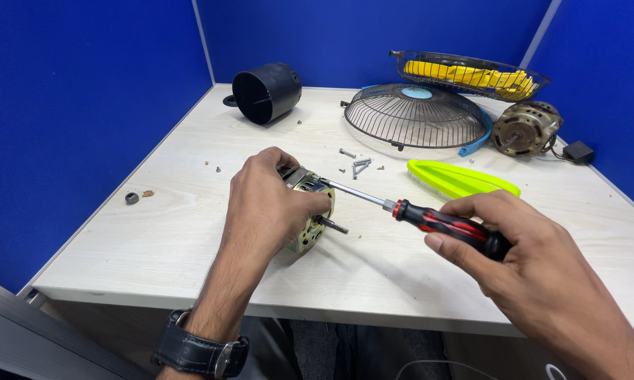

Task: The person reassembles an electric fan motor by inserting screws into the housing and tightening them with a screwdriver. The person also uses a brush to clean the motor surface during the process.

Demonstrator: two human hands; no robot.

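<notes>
Two motors lie on the desk (190, 232) — one under the left hand (269, 204), a second motor (525, 128) at two o'clock. Two fan grilles (408, 116), one brush (457, 179), a few loose screws (359, 166). The held motor (310, 218) at centre shows yellowish metal and a protruding shaft, largely hidden by closed fingers. The right hand (521, 246) wraps one red-black screwdriver (429, 218), tip on the motor.

Two bare arms come up from the bottom of the view, with no sleeves on them. The left hand (271, 204) has a black leather watch strap with a shiny silver metal buckle (199, 350) around its wrist, at about 7 o'clock. The right hand (528, 264), at about 4 o'clock, wears no rings or bands.
</notes>
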